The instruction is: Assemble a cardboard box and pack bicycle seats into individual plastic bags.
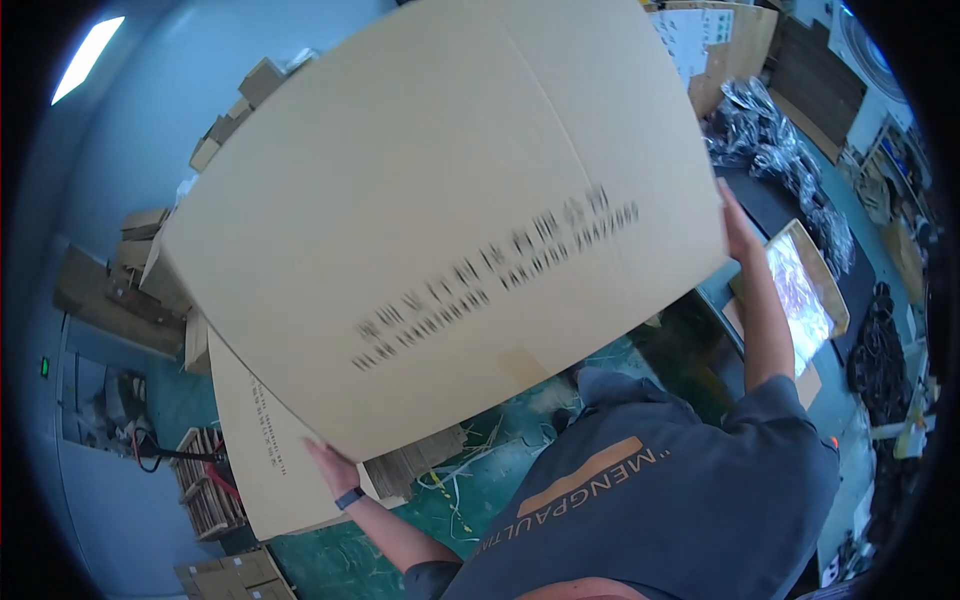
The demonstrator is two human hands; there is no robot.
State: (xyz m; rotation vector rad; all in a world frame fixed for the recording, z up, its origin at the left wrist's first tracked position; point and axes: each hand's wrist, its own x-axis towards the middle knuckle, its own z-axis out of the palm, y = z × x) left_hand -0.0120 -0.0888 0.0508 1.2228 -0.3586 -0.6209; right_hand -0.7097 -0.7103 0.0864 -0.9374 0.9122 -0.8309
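Observation:
A large brown cardboard sheet [430,190] fills the upper middle of the head view, tilted, with rows of dark print, a crease and a strip of tape near its lower edge. My left hand [332,464] grips its near left corner; a dark band sits on that wrist. At the right edge, my right hand [738,225] is closed on the sheet, its fingers partly hidden behind the board. Under the raised sheet, close to my left hand, lies another printed cardboard sheet [262,450]. Flat pieces of cardboard [420,460] show just beyond my left wrist.
Clear plastic wrap [765,140] is heaped on a dark bench at right, near an open box with a shiny lining [800,290]. Black cables [880,350] hang beyond. Cardboard boxes [145,240] stand at left, above a rack of flat boards [210,480]. Scraps litter the green floor [500,440].

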